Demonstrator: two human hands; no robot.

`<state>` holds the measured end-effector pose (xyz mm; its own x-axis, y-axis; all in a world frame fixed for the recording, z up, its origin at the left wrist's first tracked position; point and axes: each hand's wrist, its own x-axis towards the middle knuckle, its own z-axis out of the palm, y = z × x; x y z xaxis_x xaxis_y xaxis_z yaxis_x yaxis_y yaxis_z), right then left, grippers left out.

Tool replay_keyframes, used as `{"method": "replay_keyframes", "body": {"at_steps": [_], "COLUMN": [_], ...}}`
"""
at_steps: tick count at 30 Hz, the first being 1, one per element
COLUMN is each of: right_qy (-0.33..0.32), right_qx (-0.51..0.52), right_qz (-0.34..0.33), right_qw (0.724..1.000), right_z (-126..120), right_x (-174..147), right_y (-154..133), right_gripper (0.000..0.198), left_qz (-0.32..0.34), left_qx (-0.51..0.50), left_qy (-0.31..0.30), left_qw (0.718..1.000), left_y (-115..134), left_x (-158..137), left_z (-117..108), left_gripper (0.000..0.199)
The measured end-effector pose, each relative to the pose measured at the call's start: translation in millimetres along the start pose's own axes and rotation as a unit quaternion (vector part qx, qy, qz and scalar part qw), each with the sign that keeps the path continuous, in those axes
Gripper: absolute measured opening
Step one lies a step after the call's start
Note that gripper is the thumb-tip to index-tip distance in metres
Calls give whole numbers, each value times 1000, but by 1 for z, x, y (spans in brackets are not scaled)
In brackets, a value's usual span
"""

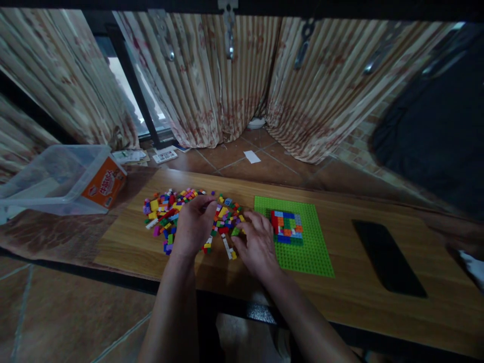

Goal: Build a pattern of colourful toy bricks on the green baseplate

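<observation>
My left hand is over the heap of loose toy building bricks, its thumb and fingers drawn together; whatever they may hold is hidden. At the heap's right side, my right hand has its thumb and index finger closed around a light green brick. Just right of that hand lies a green studded baseplate. On the baseplate stands a squarish structure of built-up bricks, in red, blue, orange and green. Below the hands, a white brick strip rests on the wood.
A clear plastic bin with an orange label stands at the left. A dark flat slab lies on the wooden tabletop at the right. Striped curtains hang behind, and a white paper is on the tiled floor.
</observation>
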<state>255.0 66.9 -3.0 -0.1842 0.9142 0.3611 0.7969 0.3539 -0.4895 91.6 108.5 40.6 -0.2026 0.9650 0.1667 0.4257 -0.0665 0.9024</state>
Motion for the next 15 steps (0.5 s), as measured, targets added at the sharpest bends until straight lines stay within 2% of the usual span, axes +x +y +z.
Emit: {"method": "replay_keyframes", "body": {"at_steps": [5, 11, 15], "right_qy": [28, 57, 41], "right_qx": [27, 28, 20], "right_qz": [-4, 42, 75], "right_qw": [999, 997, 996], "right_z": [-24, -67, -74], "right_x": [-2, -15, -22], "right_y": [14, 58, 81], "right_gripper": [18, 20, 21], "left_qz": [-2, -2, 6], "left_qx": [6, 30, 39], "left_qy": [-1, -10, -17], "left_qw": [1000, 999, 999], "left_y": [2, 7, 8], "left_x": [0, -1, -1], "left_z": [2, 2, 3], "left_gripper": [23, 21, 20]}}
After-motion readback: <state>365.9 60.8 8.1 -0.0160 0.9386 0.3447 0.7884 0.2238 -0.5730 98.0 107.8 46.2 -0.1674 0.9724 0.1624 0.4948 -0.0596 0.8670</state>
